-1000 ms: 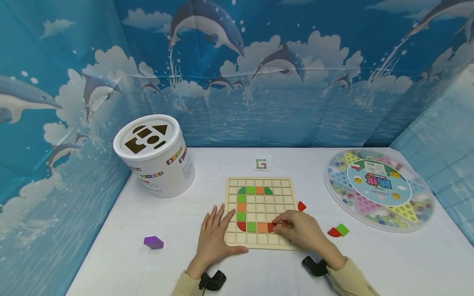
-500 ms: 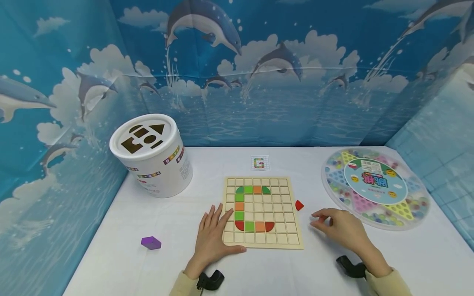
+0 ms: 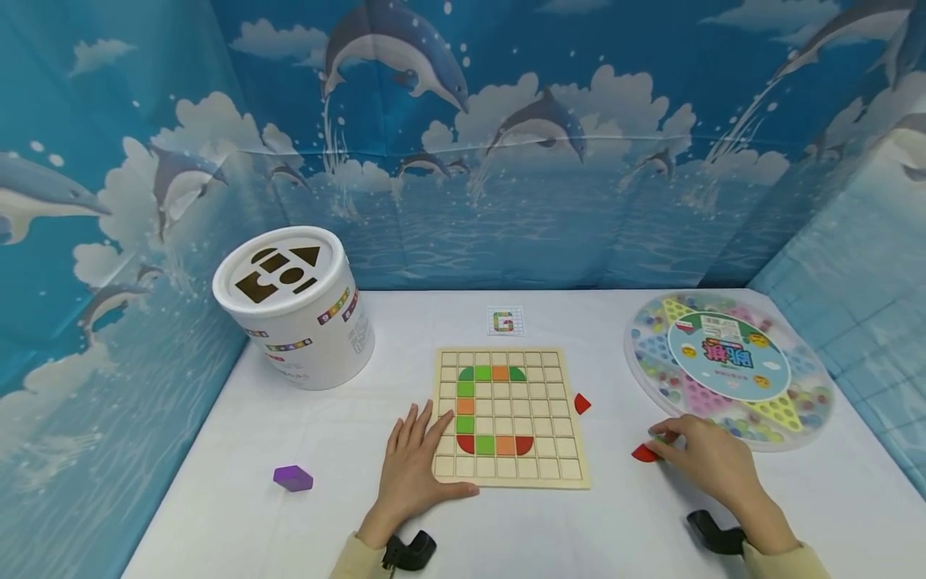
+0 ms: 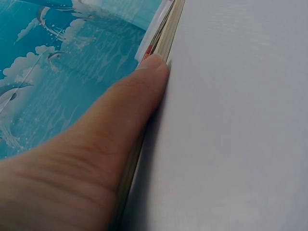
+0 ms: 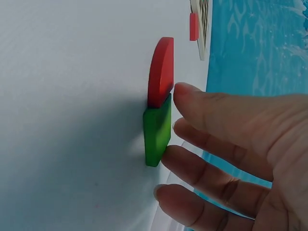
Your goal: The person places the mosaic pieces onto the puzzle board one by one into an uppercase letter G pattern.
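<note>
A wooden grid board (image 3: 546, 410) lies on the table with green, orange and red tiles set along its upper, left and lower cells. My left hand (image 3: 411, 474) rests with fingers spread at the board's left edge, its thumb (image 4: 130, 96) along the near edge. To the board's right, my right hand (image 3: 712, 462) is lowered over a green square tile (image 5: 157, 130) and a red quarter-circle tile (image 5: 162, 72) that touch each other. Its fingertips are close to the green tile, with no grip showing; contact is unclear. Another red quarter-circle tile (image 3: 582, 404) lies beside the board.
A pattern card (image 3: 505, 322) lies beyond the board. At the back left stands a white bucket (image 3: 311, 338) with shaped holes in its lid. A purple block (image 3: 292, 478) is at left, and a round Chinese checkers set (image 3: 731, 358) sits at right.
My right hand has left the red corner tile in the board's lower row and moved right to the loose red and green tiles. My left hand has stayed at the board.
</note>
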`<state>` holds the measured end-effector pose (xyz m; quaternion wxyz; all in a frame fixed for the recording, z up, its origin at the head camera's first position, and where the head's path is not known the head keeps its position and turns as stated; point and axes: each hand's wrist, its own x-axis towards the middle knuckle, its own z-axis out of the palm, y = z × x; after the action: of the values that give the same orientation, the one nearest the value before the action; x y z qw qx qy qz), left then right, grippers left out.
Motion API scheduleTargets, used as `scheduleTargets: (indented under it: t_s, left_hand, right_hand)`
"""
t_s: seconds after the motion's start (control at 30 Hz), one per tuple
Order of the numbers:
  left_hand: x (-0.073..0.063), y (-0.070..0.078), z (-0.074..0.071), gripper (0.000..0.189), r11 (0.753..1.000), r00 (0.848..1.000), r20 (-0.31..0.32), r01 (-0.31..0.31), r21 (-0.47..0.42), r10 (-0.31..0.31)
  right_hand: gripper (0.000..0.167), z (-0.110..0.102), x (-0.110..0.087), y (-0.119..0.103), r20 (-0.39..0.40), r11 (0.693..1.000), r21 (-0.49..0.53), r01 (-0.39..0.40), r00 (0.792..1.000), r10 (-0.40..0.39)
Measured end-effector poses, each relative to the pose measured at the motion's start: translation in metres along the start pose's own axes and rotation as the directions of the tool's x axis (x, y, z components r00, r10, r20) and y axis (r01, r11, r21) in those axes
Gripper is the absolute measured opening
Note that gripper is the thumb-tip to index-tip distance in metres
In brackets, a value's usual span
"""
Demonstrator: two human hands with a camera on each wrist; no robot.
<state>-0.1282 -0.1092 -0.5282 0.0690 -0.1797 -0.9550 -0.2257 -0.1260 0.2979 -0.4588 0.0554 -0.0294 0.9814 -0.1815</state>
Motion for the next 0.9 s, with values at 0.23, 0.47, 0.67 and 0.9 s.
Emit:
scheduleTargets:
  t_s: [0.23,0.47,0.67,0.9]
  left_hand:
    - [0.002,0.002,0.000,0.111,1.000,1.000,0.008,-0.010,-0.013,0.010]
    - [0.005,0.003,-0.001,0.110,1.000,1.000,-0.018,-0.012,-0.006,0.012]
    - [0.004,0.003,-0.001,0.111,1.000,1.000,0.000,0.001,-0.011,-0.001]
    - [0.000,0.000,0.000,0.111,1.000,1.000,-0.008,-0.002,-0.015,0.001]
  right_hand:
    - [0.026,0.001,-0.003,0.006,0.014,0.999,0.027,-0.029,1.000,0.028]
    - [0.026,-0.003,-0.002,0.013,0.024,0.999,0.051,-0.012,1.000,0.011]
    - [0.038,-0.012,-0.008,0.016,0.094,0.991,0.055,-0.119,0.989,0.113]
    - [0.047,-0.010,-0.012,0.016,0.151,0.978,0.048,-0.201,0.970,0.192]
